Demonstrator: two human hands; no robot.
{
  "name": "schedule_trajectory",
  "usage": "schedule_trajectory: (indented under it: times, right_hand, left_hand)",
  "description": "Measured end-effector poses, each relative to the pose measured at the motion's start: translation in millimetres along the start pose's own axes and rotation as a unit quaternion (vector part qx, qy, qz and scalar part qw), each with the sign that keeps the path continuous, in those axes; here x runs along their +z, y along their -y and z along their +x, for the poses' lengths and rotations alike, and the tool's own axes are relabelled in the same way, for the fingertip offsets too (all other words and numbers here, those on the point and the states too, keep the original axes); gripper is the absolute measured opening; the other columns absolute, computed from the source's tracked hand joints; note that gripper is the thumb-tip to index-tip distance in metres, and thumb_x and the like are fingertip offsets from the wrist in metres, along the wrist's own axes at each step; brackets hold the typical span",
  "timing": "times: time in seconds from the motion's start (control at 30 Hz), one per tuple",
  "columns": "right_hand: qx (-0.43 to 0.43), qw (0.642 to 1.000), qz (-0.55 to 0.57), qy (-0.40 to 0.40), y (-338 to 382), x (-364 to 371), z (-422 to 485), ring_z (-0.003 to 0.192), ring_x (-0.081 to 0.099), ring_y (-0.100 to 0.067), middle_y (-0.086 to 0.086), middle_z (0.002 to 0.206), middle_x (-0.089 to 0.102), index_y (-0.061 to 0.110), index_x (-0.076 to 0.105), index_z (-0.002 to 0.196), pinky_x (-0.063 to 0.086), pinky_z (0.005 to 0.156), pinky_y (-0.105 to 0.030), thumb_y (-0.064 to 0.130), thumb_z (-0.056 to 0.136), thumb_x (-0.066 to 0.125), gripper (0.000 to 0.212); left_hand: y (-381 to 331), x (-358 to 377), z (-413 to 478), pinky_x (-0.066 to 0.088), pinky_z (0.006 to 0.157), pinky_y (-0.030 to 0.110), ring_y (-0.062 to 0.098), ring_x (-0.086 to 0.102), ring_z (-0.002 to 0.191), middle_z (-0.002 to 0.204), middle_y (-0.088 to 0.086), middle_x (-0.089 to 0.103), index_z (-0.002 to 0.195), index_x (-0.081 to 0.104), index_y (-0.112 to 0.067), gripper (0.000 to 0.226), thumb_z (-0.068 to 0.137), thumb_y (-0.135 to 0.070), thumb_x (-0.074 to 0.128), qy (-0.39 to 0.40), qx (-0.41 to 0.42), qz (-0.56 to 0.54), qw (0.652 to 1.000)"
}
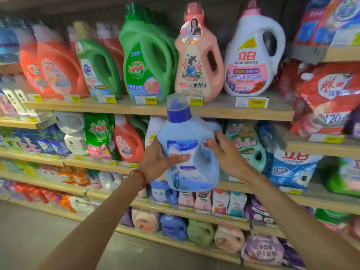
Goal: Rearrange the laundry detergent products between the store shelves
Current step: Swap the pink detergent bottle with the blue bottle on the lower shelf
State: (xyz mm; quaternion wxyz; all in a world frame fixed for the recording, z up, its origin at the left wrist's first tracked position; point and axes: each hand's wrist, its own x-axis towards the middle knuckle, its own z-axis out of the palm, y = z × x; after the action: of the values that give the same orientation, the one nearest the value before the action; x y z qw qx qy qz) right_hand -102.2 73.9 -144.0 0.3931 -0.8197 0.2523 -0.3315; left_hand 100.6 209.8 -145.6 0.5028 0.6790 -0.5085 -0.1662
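Upper shelf (116,108), left end: orange-red detergent jugs (58,75), stood in a row and blurred. Beside them, a small green jug (98,71) and a large green jug (145,61) are stocked, handles to the right.

Left hand (157,160): closed round the left flank of the light blue detergent bottle (187,151), thumb laid across the label; a red string bracelet (139,175) is worn at the wrist.

The bottle is held upright before the second shelf level. Its dark blue collar and clear cap overlap the upper shelf edge, just below the pink jug (196,61).

Right hand (226,152): clasped on the bottle's handle side.

A white jug (251,61) is shelved further right, then a red detergent bag (327,98).
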Motion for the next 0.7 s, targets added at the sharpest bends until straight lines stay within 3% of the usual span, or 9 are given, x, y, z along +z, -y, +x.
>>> schedule_trajectory:
  times: [0.03, 0.1, 0.13, 0.23, 0.33, 0.47, 0.53, 0.6, 0.7]
  right_hand:
    - [0.000, 1.000, -0.016, 0.002, -7.0, 0.1, -0.4, 0.097, 0.064, -0.028, -0.012, 0.107, 0.068, 0.003, 0.055, 0.125, 0.049, 0.083, -0.039, 0.023, 0.110, 0.045, 0.026]
    - [-0.008, 0.998, -0.060, 0.001, -19.2, 2.3, 1.7, 0.095, 0.063, -0.020, 0.002, 0.103, 0.066, 0.004, 0.055, 0.125, 0.048, 0.075, -0.022, 0.022, 0.108, 0.051, 0.025]
    - [-0.009, 0.997, -0.080, -0.004, -24.4, 4.2, 5.2, 0.095, 0.063, -0.019, 0.002, 0.103, 0.065, 0.003, 0.055, 0.125, 0.046, 0.071, -0.020, 0.022, 0.108, 0.053, 0.025]
    - [0.010, 0.996, -0.082, -0.021, -40.6, 12.5, 18.9, 0.098, 0.065, -0.020, -0.005, 0.108, 0.068, 0.001, 0.057, 0.124, 0.050, 0.078, -0.031, 0.018, 0.106, 0.057, 0.026]
    - [0.017, 0.995, -0.082, -0.047, -53.3, 23.0, 33.5, 0.099, 0.065, -0.013, 0.001, 0.110, 0.068, 0.003, 0.058, 0.126, 0.051, 0.080, -0.023, 0.015, 0.105, 0.057, 0.024]
    - [0.024, 0.990, -0.109, -0.084, -66.9, 32.3, 46.3, 0.101, 0.068, -0.021, -0.005, 0.113, 0.071, 0.003, 0.057, 0.132, 0.054, 0.079, -0.039, 0.013, 0.105, 0.057, 0.028]
    - [0.026, 0.988, -0.121, -0.094, -73.4, 34.3, 51.5, 0.109, 0.068, -0.026, -0.013, 0.122, 0.072, 0.002, 0.056, 0.136, 0.055, 0.085, -0.041, 0.010, 0.105, 0.057, 0.032]
    - [0.022, 0.985, -0.138, -0.105, -79.9, 36.5, 55.9, 0.109, 0.065, -0.019, -0.006, 0.125, 0.069, 0.002, 0.054, 0.141, 0.050, 0.083, -0.029, 0.007, 0.104, 0.058, 0.037]
    - [0.022, 0.979, -0.159, -0.122, -91.3, 40.0, 61.8, 0.103, 0.059, -0.005, 0.002, 0.117, 0.065, 0.003, 0.054, 0.143, 0.041, 0.077, -0.013, 0.005, 0.103, 0.059, 0.040]
  left_hand:
    - [7.5, 4.2, 3.3, 0.057, 0.095, 0.042, 0.005, 0.069, 0.109, 0.120, -0.014, 0.072, 0.137, 0.048, -0.027, 0.089, 0.063, -0.045, 0.095, -0.006, -0.004, 0.005, 1.000]
    - [23.3, 11.2, 14.0, 0.059, 0.090, 0.038, 0.001, 0.070, 0.100, 0.113, -0.013, 0.073, 0.130, 0.048, -0.028, 0.087, 0.059, -0.043, 0.097, -0.009, -0.007, 0.012, 1.000]
    - [31.0, 13.7, 20.8, 0.060, 0.087, 0.036, -0.001, 0.070, 0.096, 0.108, -0.012, 0.074, 0.127, 0.047, -0.029, 0.087, 0.058, -0.044, 0.098, -0.008, -0.005, 0.018, 1.000]
    - [53.1, 17.8, 45.8, 0.060, 0.085, 0.035, 0.004, 0.070, 0.095, 0.108, -0.010, 0.074, 0.129, 0.047, -0.025, 0.093, 0.055, -0.044, 0.098, -0.003, -0.001, 0.019, 1.000]
    - [73.3, 20.0, 72.7, 0.060, 0.083, 0.033, 0.005, 0.070, 0.099, 0.112, -0.010, 0.072, 0.127, 0.045, -0.023, 0.097, 0.051, -0.050, 0.098, 0.010, 0.017, 0.019, 1.000]
    - [92.5, 26.8, 97.2, 0.048, 0.068, 0.005, -0.015, 0.064, 0.091, 0.103, -0.025, 0.066, 0.118, 0.043, -0.034, 0.092, 0.045, -0.058, 0.095, 0.004, 0.040, 0.016, 0.999]
    - [99.4, 32.3, 106.2, 0.045, 0.065, 0.000, -0.017, 0.062, 0.092, 0.102, -0.029, 0.063, 0.117, 0.039, -0.044, 0.093, 0.045, -0.056, 0.096, 0.000, 0.046, 0.010, 0.999]
    - [107.0, 39.1, 113.0, 0.048, 0.068, 0.002, -0.013, 0.064, 0.095, 0.102, -0.030, 0.064, 0.117, 0.037, -0.048, 0.094, 0.044, -0.058, 0.095, -0.002, 0.047, 0.002, 0.999]
    - [118.4, 51.0, 120.1, 0.056, 0.079, 0.015, -0.003, 0.065, 0.098, 0.105, -0.027, 0.064, 0.124, 0.040, -0.040, 0.097, 0.045, -0.058, 0.093, 0.000, 0.040, -0.019, 0.999]
